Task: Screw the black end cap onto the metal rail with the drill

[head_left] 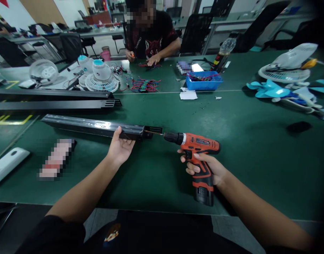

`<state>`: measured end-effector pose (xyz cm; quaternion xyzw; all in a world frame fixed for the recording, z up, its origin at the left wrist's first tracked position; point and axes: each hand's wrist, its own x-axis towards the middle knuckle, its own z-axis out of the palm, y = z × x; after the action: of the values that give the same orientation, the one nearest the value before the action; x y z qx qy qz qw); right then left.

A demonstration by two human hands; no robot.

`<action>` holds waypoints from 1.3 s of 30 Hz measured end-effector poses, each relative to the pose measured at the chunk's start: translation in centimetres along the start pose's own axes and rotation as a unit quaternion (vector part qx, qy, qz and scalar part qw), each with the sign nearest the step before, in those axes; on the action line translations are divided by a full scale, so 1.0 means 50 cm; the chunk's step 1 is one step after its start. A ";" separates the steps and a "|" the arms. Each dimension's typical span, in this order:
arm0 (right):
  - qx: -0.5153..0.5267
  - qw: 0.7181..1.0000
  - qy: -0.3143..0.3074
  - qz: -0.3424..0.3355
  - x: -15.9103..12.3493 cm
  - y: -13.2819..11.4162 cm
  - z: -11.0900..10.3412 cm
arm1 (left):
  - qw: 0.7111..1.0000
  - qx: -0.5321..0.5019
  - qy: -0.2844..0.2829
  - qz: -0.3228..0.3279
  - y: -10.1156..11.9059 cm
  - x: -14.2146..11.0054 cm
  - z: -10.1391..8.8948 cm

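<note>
Gripping an orange drill (196, 145) by its handle in the right hand (215, 167). Clasping a black bar (95, 127) near its right end with the left hand (121, 149), over the counter (148, 180). Pointing the drill toward that end, with a blue box (204, 84) farther back.

The bar (91, 126) looks like glossy metal — the drill (199, 141), matt plastic.

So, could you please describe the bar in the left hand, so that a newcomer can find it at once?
On the green table, find the orange-and-black drill in the right hand. From near its tip, a long dark bar stretches to the left. Unlike the long bars farther back, it is held by the left hand and shows pale marks on top.
</note>
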<state>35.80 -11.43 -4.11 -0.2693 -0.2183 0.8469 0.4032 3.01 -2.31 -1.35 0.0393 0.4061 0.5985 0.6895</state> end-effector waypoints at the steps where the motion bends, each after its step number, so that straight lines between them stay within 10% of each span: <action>1: 0.000 1.000 0.001 0.000 0.000 0.000 0.000 | 1.000 0.000 -0.001 0.000 0.000 0.000 0.000; 39: 0.024 0.999 0.029 0.026 0.002 -0.001 -0.007 | 1.000 0.006 -0.003 0.000 0.001 -0.002 0.000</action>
<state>35.98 -11.30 -4.36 -0.2893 -0.1793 0.8541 0.3933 2.98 -2.37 -1.25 0.0458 0.4076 0.5957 0.6906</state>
